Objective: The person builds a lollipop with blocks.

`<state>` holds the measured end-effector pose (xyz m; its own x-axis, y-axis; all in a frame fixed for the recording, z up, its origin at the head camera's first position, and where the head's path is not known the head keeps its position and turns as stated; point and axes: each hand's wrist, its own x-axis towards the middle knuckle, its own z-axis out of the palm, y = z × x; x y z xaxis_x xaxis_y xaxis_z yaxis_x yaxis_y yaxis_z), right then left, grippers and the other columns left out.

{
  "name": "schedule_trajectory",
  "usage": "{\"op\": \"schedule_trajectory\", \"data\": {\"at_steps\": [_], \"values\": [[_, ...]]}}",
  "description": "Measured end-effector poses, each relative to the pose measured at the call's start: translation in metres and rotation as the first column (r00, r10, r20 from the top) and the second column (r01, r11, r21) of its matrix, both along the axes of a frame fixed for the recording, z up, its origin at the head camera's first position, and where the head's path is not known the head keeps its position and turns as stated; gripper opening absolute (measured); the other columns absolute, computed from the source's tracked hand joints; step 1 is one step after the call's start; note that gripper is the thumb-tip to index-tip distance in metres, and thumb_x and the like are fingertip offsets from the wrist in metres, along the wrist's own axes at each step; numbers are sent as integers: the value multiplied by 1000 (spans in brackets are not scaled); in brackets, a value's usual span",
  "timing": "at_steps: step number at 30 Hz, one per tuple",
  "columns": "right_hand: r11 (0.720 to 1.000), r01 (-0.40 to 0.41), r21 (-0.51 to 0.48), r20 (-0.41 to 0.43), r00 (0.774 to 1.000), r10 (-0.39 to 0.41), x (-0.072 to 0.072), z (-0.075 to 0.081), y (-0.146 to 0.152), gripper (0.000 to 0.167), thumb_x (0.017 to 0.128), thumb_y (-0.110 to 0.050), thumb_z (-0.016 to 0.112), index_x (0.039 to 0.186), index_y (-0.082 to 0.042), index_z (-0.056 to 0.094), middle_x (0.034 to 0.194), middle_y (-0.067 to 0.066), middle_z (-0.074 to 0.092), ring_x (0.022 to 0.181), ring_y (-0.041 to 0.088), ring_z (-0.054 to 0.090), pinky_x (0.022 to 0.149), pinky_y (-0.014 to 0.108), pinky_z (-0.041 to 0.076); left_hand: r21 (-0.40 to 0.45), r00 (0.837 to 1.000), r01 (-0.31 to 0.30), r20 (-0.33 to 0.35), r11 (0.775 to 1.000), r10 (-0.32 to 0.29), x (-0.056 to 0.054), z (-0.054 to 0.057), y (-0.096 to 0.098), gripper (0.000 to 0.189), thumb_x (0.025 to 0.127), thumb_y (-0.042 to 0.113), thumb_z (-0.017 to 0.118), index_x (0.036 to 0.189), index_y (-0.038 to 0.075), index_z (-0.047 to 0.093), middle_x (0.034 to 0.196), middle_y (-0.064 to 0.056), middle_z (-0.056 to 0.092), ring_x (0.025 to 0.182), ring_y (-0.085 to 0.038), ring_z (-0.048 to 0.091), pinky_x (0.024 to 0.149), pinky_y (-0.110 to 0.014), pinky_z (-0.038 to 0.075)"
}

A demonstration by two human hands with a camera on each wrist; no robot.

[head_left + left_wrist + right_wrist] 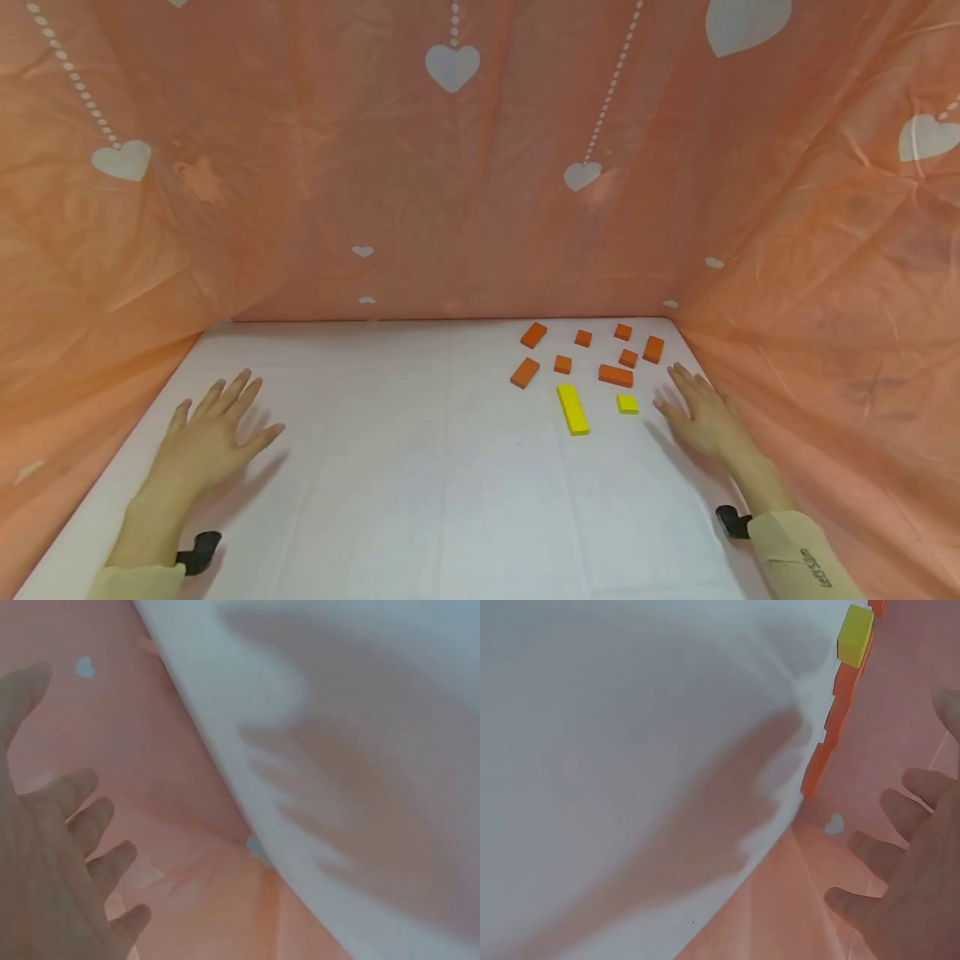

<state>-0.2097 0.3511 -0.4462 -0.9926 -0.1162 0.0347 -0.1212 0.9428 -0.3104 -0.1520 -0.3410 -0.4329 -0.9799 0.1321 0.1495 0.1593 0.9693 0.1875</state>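
My left hand point(206, 446) is held over the left side of the white table with fingers spread and nothing in them; its shadow falls on the cloth. On the right side my right hand point(705, 421) hovers palm down, fingers extended, also holding nothing. Nearest to it lies a small yellow square block point(627, 404), left of the fingertips. A long yellow block point(573, 409) lies further left. Behind these are several orange blocks, among them an orange rectangular block point(616, 376) and a small orange block point(628, 358). In the right wrist view the yellow block point(855, 636) shows beyond the hand's shadow.
A white cloth point(390, 467) covers the table. Orange-pink curtains point(420, 208) with white hearts enclose it at the back and both sides. An orange block point(653, 349) lies near the right edge, and another orange block point(533, 335) near the back edge.
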Motion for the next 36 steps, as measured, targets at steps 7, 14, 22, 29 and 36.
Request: {"op": "schedule_trajectory", "data": {"at_steps": [7,14,22,29,36], "values": [[997,17,-71,-72,997,-22,0,0,-1,74,107,-48,50,158,4,35,159,33,36,144,57,33,116,73,25,16,994,44,-99,999,-42,-4,7,20,83,99,56,61,157,-1,40,162,-25,37,143,-53,36,114,-75,19],[987,44,-156,-84,995,-58,0,2,-3,71,108,-48,50,159,0,37,160,31,37,144,56,34,114,72,29,47,967,121,-230,992,-108,-16,13,49,76,95,46,70,151,0,49,156,-23,47,139,-45,45,110,-67,32],[976,38,-213,-152,986,-71,3,1,-10,58,107,-35,58,153,-2,49,153,30,47,140,54,41,111,71,35,115,934,207,-318,972,-161,-34,17,90,73,92,36,76,150,1,52,154,-19,51,136,-43,51,109,-63,38],[966,24,-256,-134,989,-60,4,-3,-17,52,104,-24,63,151,-4,52,149,30,52,135,53,48,109,69,41,119,907,281,-357,952,-223,-53,18,132,74,90,37,78,150,2,53,150,-19,55,135,-43,53,109,-64,41],[955,12,-298,-82,996,-38,1,-8,-24,48,103,-18,66,148,-5,56,136,30,62,111,49,66,96,61,55,153,904,332,-332,931,-268,-70,20,174,77,92,44,76,154,6,50,154,-16,53,137,-40,53,113,-62,39]]}}
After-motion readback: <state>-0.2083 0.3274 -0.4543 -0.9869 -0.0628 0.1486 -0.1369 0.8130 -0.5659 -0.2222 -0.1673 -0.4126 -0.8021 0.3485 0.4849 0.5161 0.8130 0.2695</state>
